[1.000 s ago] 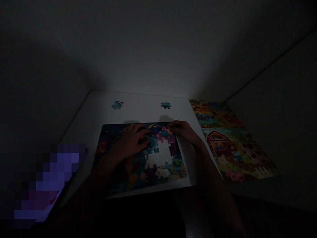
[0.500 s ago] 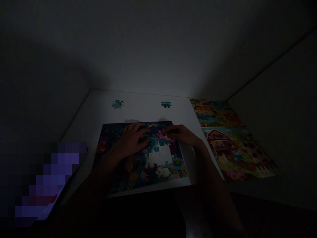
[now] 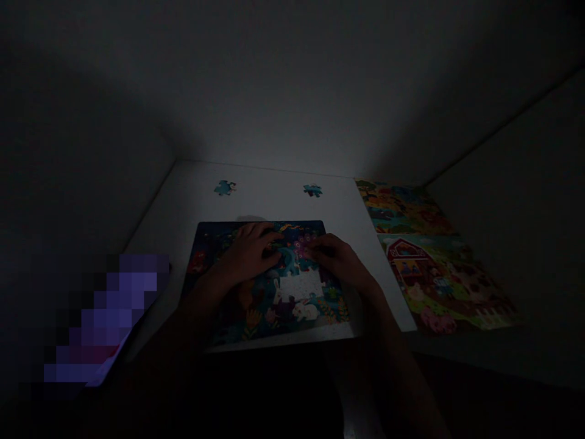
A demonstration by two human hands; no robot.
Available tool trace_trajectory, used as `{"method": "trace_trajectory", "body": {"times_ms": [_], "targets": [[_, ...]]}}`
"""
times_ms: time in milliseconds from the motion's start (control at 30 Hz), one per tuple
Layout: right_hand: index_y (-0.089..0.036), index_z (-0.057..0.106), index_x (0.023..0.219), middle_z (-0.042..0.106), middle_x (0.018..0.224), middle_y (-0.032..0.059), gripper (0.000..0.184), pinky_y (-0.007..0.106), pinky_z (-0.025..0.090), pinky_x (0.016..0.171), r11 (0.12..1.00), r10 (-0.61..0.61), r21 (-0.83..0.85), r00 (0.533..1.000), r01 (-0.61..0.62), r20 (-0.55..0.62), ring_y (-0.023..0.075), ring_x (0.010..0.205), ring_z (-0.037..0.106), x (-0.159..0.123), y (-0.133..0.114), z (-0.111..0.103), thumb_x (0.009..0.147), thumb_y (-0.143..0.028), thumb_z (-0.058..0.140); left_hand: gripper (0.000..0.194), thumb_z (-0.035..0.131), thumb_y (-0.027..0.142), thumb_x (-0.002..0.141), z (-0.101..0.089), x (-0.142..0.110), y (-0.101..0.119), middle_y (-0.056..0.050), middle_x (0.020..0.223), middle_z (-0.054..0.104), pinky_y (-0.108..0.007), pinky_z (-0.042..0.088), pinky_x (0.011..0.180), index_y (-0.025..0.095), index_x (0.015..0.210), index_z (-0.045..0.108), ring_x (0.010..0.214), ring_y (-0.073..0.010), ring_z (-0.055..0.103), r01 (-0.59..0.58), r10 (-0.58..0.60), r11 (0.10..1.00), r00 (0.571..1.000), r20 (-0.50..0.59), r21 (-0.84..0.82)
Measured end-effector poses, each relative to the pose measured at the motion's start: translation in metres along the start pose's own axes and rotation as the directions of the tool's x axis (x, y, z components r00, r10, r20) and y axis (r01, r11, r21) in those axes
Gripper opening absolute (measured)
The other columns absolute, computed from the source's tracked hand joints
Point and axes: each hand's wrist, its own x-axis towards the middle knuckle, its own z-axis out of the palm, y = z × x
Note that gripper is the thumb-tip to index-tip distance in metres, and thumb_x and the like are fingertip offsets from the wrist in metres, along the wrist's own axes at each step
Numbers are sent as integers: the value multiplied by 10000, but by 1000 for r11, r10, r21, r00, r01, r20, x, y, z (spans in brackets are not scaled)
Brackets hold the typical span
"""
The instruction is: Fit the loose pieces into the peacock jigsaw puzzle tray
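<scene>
A dark, colourful jigsaw puzzle [image 3: 256, 305] with animals lies in front of me, with a pale gap in its right-centre part above a white rabbit. My left hand [image 3: 253, 250] rests spread over the puzzle's upper middle, fingers apart and holding nothing. At the upper right, the fingertips of my right hand [image 3: 336, 259] are pinched together on a puzzle piece [image 3: 303, 246] with a pink-purple fan pattern, at the gap's upper side. My fingers partly cover that piece. Two loose blue puzzle pieces, one on the left [image 3: 225, 188] and one on the right [image 3: 312, 190], lie beyond the puzzle.
Two picture puzzles lie at the right: a farm scene [image 3: 439, 286] with a red barn, and an animal scene [image 3: 402, 207] behind it. A blurred, glowing purple screen [image 3: 114, 311] is at the left. A wall stands behind the white table [image 3: 274, 204]. The light is dim.
The right fingers have lowered slightly against the puzzle, and the pink-purple piece now sits flush with its neighbours. My left hand stays spread in place. The view has shifted a little.
</scene>
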Motion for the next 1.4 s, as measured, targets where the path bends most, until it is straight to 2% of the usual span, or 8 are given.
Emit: {"method": "trace_trajectory", "body": {"times_ms": [133, 233, 300, 900, 1300, 1400], "targets": [[-244, 707, 1090, 663, 1086, 80, 236, 443, 485, 927, 962, -144, -246, 985, 116, -98, 247, 1040, 598, -14, -1, 11, 891, -362, 657, 360, 617, 371, 884, 0, -1, 0, -65, 1360, 525, -490, 378, 1074, 275, 1231, 622, 1267, -289, 454, -14, 14, 1000, 1000, -13, 13], [-270, 684, 1179, 642, 1247, 86, 315, 492, 445, 992, 920, -223, -351, 970, 175, -101, 276, 1162, 562, -25, 3, 17, 876, -357, 683, 354, 619, 377, 882, 0, 0, 0, -62, 1347, 535, -487, 389, 1064, 274, 1221, 630, 1251, -287, 463, -9, 9, 1000, 1000, -22, 17], [-276, 679, 1198, 641, 1278, 81, 322, 501, 438, 993, 903, -238, -386, 967, 187, -88, 280, 1183, 562, -30, 6, 20, 883, -345, 676, 353, 618, 378, 882, 0, 0, 1, -65, 1345, 538, -484, 393, 1060, 269, 1218, 630, 1251, -286, 463, -10, 11, 1000, 1000, -24, 16], [-268, 707, 1116, 666, 1204, 88, 260, 514, 465, 968, 885, -286, -406, 954, 229, -86, 286, 1134, 582, -32, 9, 25, 870, -349, 683, 384, 617, 349, 875, 1, 0, 0, -79, 1355, 517, -488, 376, 1076, 250, 1246, 609, 1275, -290, 453, -13, 13, 1000, 1000, -5, 10], [-232, 710, 1082, 672, 1169, 103, 226, 475, 494, 912, 845, -334, -462, 940, 268, -64, 274, 1073, 600, -31, 2, 25, 884, -331, 666, 385, 625, 356, 873, 0, 0, 2, -64, 1351, 528, -485, 384, 1072, 278, 1250, 602, 1276, -289, 450, -3, 3, 1000, 1000, -4, 20], [-236, 712, 1114, 655, 1203, 113, 233, 479, 486, 927, 831, -343, -473, 939, 293, -19, 277, 1114, 585, -32, -1, 25, 915, -312, 618, 389, 622, 344, 872, 0, 0, 2, -73, 1346, 529, -478, 381, 1074, 265, 1252, 604, 1273, -288, 453, -5, 5, 1000, 1000, -7, 10]]}}
